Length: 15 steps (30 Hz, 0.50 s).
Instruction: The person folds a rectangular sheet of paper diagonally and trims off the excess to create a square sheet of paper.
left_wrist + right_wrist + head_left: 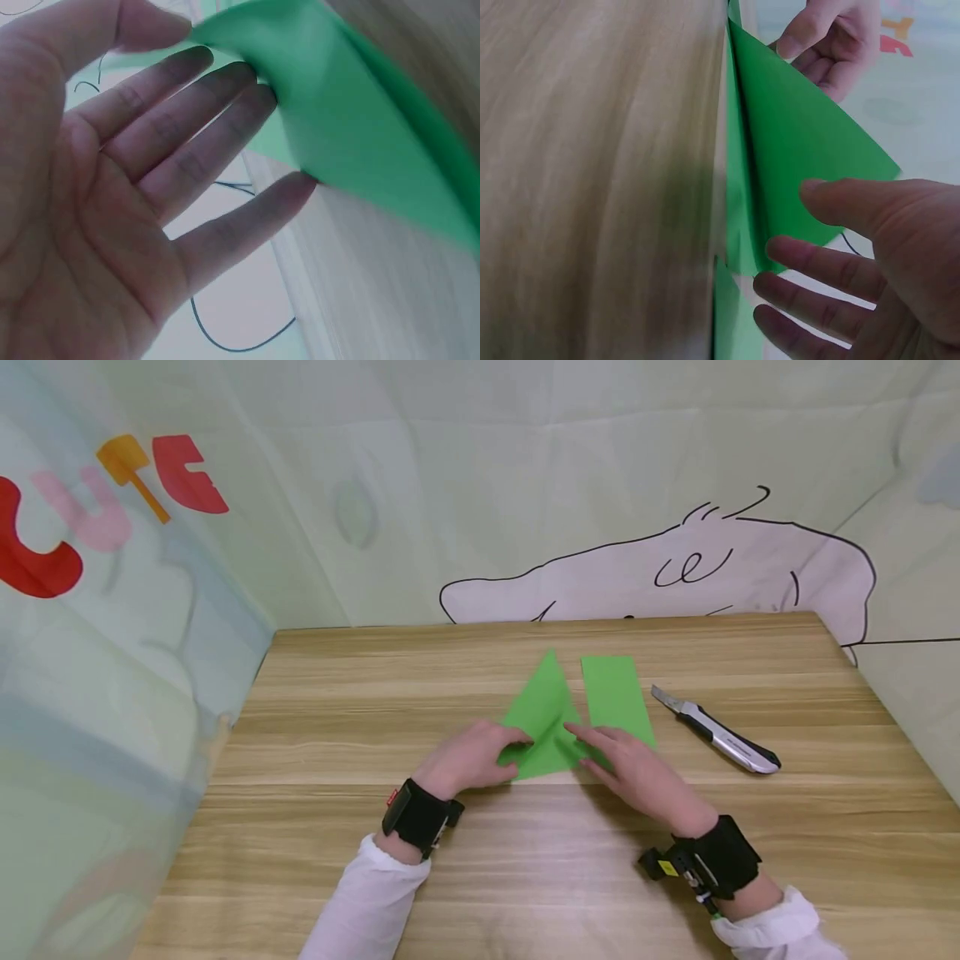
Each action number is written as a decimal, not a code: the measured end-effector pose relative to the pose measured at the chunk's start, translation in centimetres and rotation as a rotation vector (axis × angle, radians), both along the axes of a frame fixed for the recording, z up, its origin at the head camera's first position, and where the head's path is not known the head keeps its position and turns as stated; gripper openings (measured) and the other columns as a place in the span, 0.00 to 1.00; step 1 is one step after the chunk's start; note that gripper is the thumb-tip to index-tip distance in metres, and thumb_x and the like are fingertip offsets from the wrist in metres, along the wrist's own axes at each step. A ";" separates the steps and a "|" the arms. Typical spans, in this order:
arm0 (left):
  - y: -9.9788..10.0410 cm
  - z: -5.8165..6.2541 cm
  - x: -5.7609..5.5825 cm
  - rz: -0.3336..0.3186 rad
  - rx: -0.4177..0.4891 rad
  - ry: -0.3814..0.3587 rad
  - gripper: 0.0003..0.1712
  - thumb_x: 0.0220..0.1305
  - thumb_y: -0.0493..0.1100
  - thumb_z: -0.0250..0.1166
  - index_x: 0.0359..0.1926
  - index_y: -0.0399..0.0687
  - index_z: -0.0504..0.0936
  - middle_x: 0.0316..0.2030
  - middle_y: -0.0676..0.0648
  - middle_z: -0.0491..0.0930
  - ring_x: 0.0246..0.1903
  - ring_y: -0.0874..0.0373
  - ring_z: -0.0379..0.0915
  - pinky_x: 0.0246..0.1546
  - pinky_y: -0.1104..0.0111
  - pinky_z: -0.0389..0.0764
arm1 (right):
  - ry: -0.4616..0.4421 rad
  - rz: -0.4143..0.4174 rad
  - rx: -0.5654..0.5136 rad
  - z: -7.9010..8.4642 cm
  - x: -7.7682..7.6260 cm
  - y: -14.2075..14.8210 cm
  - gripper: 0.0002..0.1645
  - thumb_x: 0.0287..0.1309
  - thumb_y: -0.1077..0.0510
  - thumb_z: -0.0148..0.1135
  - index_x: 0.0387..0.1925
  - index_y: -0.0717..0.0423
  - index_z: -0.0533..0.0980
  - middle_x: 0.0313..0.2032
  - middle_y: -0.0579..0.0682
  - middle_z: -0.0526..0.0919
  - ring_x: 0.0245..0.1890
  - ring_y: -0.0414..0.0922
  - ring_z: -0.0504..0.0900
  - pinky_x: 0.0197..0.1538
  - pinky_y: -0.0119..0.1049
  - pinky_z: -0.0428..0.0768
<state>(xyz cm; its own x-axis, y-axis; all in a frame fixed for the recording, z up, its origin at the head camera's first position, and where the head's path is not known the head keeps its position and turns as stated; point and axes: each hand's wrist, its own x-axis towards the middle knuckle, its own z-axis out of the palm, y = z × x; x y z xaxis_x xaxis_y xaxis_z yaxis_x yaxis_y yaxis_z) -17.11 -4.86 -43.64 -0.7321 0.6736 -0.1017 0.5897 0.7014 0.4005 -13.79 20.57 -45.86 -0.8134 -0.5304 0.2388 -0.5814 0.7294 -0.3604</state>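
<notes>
A green sheet of paper (546, 706) with a raised, folded flap lies on the wooden table between both hands. At its left edge is my left hand (474, 756), fingers fairly straight, their tips touching or very near the paper. Seen from the left wrist, the thumb and fingertips of that hand (142, 157) meet the edge of the green paper (352, 127). My right hand (637, 772) reaches the sheet's right side with extended fingers. In the right wrist view its thumb (840, 199) lies over the standing flap (802, 135), the other fingers spread near the lower edge.
A green paper strip (617, 693) lies right of the sheet, partly behind the right hand. Further right is a utility knife (716, 735), blade out and pointing away to the left. The wooden table (337, 693) ends at a printed cloth backdrop (450, 485).
</notes>
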 end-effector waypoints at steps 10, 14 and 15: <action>0.6 -0.5 0.2 -0.033 -0.044 0.048 0.24 0.53 0.39 0.68 0.53 0.49 0.79 0.48 0.53 0.82 0.45 0.63 0.77 0.49 0.71 0.78 | -0.128 -0.050 -0.152 -0.5 0.1 -1.0 0.45 0.62 0.56 0.59 0.73 0.50 0.46 0.45 0.59 0.84 0.41 0.49 0.84 0.43 0.42 0.81; 0.6 -0.6 0.3 -0.021 -0.070 0.055 0.25 0.52 0.36 0.69 0.54 0.50 0.79 0.52 0.52 0.80 0.52 0.60 0.75 0.55 0.69 0.76 | -0.156 -0.064 -0.168 -0.4 0.3 -1.2 0.38 0.63 0.57 0.57 0.71 0.53 0.54 0.49 0.59 0.82 0.39 0.45 0.82 0.41 0.39 0.80; 0.6 -0.6 0.3 -0.013 -0.072 0.054 0.26 0.52 0.36 0.69 0.55 0.50 0.78 0.54 0.51 0.79 0.54 0.59 0.74 0.57 0.68 0.75 | -0.164 -0.062 -0.167 -0.4 0.3 -1.3 0.34 0.63 0.57 0.57 0.69 0.54 0.59 0.51 0.58 0.81 0.41 0.45 0.82 0.43 0.40 0.80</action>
